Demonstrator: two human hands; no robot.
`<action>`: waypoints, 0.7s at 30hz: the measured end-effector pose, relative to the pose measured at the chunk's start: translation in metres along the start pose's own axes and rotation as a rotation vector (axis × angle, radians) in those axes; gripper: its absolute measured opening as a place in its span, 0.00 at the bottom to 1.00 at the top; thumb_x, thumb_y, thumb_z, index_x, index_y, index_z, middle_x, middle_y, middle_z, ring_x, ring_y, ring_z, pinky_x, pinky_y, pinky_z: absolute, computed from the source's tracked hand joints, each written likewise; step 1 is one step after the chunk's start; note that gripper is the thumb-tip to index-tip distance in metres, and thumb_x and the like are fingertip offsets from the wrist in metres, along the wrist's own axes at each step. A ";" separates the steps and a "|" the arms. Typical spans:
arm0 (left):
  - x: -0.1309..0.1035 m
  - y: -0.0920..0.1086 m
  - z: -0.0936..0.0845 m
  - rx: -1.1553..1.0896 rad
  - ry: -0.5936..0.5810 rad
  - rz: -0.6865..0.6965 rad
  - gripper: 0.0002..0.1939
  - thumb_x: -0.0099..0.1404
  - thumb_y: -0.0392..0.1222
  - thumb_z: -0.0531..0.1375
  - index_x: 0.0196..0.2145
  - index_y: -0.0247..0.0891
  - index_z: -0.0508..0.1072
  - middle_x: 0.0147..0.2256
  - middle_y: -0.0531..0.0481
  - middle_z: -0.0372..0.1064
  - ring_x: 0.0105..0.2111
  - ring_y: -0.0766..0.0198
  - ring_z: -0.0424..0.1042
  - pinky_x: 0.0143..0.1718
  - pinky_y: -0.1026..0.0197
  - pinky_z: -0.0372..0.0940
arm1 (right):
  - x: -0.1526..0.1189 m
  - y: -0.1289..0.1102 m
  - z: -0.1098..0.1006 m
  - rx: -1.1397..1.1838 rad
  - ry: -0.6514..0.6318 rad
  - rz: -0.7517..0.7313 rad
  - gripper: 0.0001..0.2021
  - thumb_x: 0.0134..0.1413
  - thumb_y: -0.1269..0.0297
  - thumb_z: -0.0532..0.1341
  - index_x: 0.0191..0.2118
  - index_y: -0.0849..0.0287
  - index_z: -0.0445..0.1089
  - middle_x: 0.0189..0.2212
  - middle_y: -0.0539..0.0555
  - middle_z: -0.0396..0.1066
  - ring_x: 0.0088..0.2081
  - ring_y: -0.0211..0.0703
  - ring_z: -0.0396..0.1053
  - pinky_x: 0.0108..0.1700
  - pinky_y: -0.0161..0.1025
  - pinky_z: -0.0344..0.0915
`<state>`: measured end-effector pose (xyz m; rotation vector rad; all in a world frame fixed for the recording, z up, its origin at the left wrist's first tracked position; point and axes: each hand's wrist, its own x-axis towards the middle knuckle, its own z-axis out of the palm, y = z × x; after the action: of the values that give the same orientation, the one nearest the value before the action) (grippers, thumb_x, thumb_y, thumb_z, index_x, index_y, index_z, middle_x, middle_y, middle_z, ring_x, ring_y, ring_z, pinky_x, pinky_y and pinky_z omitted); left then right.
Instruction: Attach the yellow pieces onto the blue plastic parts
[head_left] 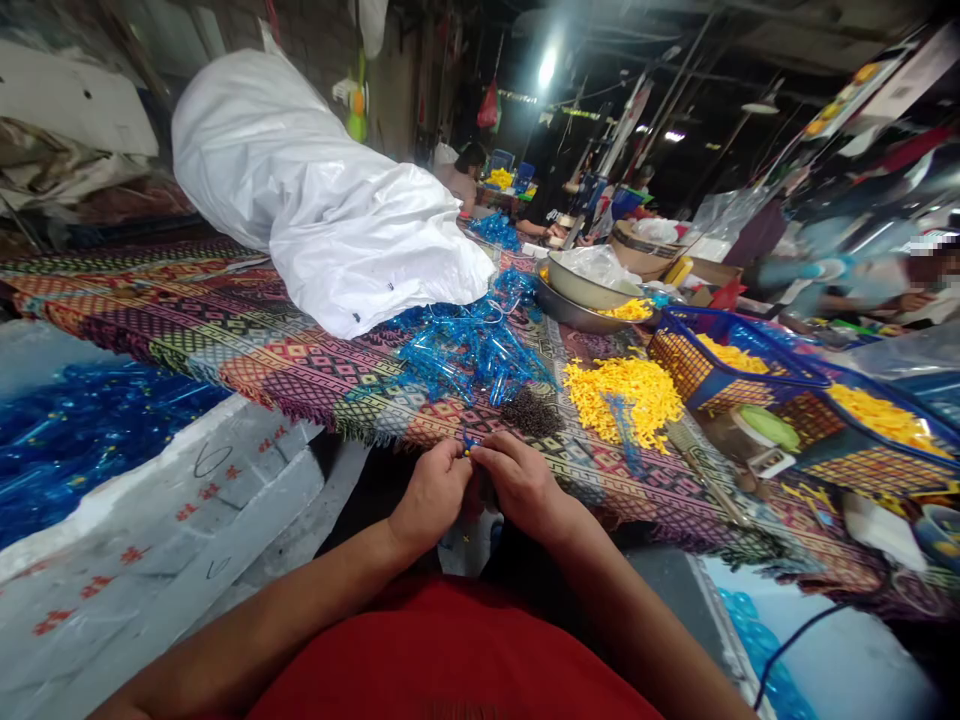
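My left hand [436, 492] and my right hand [517, 480] meet at the near edge of the cloth-covered table. Between their fingertips is a small blue and yellow plastic piece [467, 446], pinched from both sides and too small to make out fully. Just beyond my right hand lies a heap of tiny dark metal parts [532, 410]. Behind it spreads a pile of clear blue plastic pieces [472, 350]. Right of these is a heap of small yellow plastic pieces [626, 395], with a few blue strands on it.
A large white sack [330, 200] lies across the table's left side. Stacked bowls [589, 280] and blue baskets [739, 360] of yellow pieces stand at the right. Lower left, a white foam box [165, 510] holds many blue pieces. Other people sit farther back.
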<state>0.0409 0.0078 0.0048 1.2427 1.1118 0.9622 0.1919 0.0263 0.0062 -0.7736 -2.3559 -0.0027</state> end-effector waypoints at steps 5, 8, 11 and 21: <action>0.004 -0.007 -0.001 0.099 -0.027 -0.015 0.05 0.59 0.39 0.49 0.28 0.38 0.63 0.13 0.57 0.62 0.12 0.68 0.62 0.13 0.68 0.56 | -0.007 -0.001 0.011 -0.003 0.006 0.048 0.12 0.56 0.75 0.49 0.42 0.63 0.66 0.32 0.58 0.65 0.33 0.42 0.64 0.32 0.38 0.65; 0.006 -0.013 0.001 0.034 -0.069 -0.082 0.07 0.60 0.41 0.48 0.29 0.38 0.63 0.12 0.57 0.61 0.11 0.67 0.62 0.12 0.68 0.57 | -0.012 -0.001 0.018 0.025 0.030 0.108 0.12 0.56 0.75 0.49 0.43 0.61 0.66 0.32 0.57 0.66 0.33 0.41 0.65 0.33 0.37 0.65; 0.008 -0.013 0.000 -0.041 -0.071 -0.135 0.07 0.59 0.41 0.49 0.27 0.38 0.62 0.14 0.57 0.61 0.11 0.67 0.63 0.11 0.67 0.57 | -0.020 0.007 0.013 0.065 0.099 0.194 0.12 0.57 0.74 0.51 0.45 0.60 0.66 0.35 0.57 0.67 0.37 0.40 0.66 0.37 0.37 0.66; 0.014 -0.001 -0.004 -0.132 -0.101 -0.150 0.06 0.57 0.41 0.51 0.25 0.37 0.60 0.15 0.56 0.62 0.12 0.68 0.65 0.11 0.69 0.58 | -0.090 0.107 -0.065 -0.417 0.041 0.821 0.10 0.54 0.65 0.54 0.28 0.60 0.71 0.28 0.56 0.70 0.32 0.43 0.67 0.35 0.37 0.61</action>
<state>0.0400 0.0226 0.0025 1.0741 1.0301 0.8369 0.3422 0.0549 -0.0155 -1.8663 -1.8551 -0.1608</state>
